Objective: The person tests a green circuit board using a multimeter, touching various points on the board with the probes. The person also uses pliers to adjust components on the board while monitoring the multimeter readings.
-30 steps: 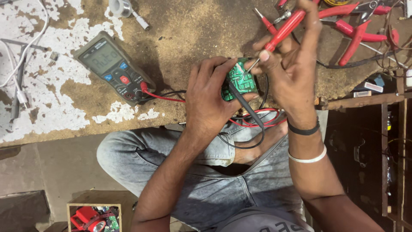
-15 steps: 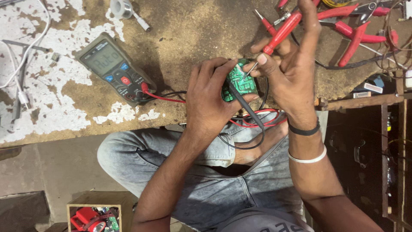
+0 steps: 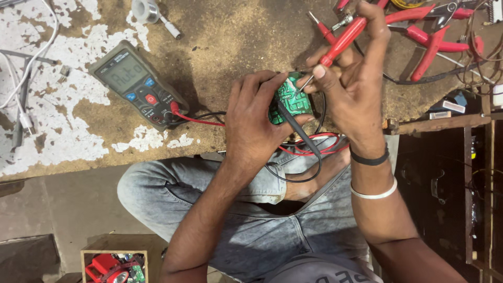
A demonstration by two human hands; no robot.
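My left hand (image 3: 257,118) grips a small green circuit board (image 3: 291,99) at the workbench's near edge. A black probe (image 3: 298,131) lies under its fingers, slanting across the board. My right hand (image 3: 356,86) pinches a red meter probe (image 3: 343,37), whose metal tip touches the board's top. A grey multimeter (image 3: 137,84) lies to the left. Its red and black leads (image 3: 196,119) run toward my hands.
Red-handled pliers (image 3: 429,36) and a red screwdriver (image 3: 322,27) lie at the bench's back right among wires. A solder reel (image 3: 144,9) sits at top. White cables (image 3: 21,78) trail on the left. A wooden box of parts (image 3: 112,262) stands on the floor.
The red probe's tip has come down onto the green board between 1 s ago and now. My left hand and the board have held still.
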